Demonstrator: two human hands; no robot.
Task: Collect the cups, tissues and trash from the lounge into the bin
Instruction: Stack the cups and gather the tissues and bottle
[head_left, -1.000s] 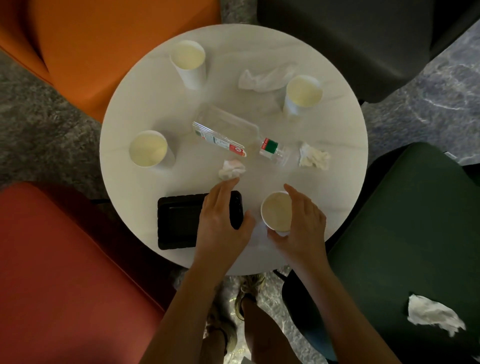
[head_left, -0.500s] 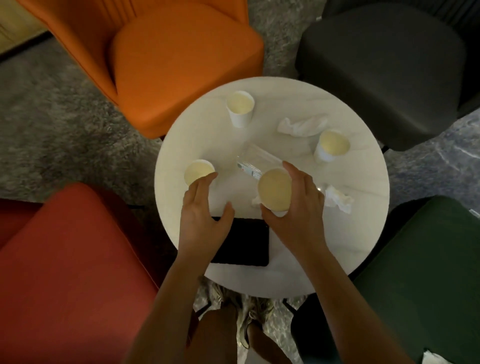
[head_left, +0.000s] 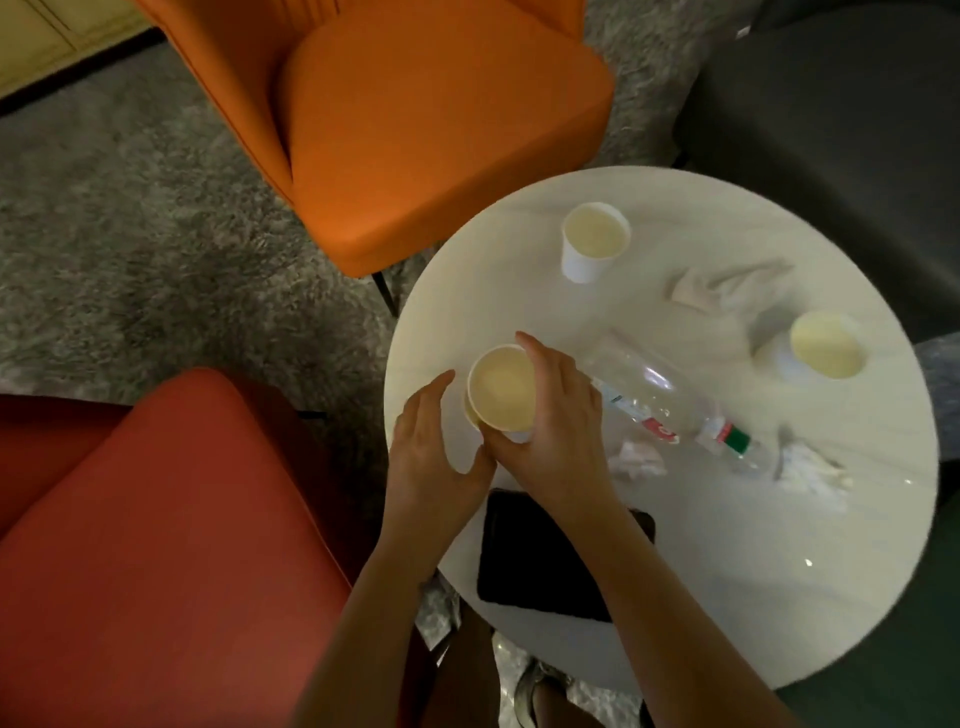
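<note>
A round paper cup (head_left: 503, 388) sits gripped in the right hand (head_left: 556, 434) above the left edge of the smooth marble-look round table (head_left: 727, 561). The left hand (head_left: 428, 447) curves loosely open just beside it. Right of them lie a clear crinkled plastic bottle (head_left: 670, 402) and crumpled tissues (head_left: 636, 460).

Single head view, steeply downward, close over round table (head_left: 675, 545).

A round pale marble-look worktop (head_left: 675, 571) stands on a shaggy grey carpet (head_left: 130, 234) in dim light. Beyond the hands sits an orange armchair (head_left: 415, 119), to their left a red armchair (head_left: 156, 545), far right a dark grey armchair (head_left: 831, 114). A pale wall panel (head_left: 41, 41) shows top left.
</note>
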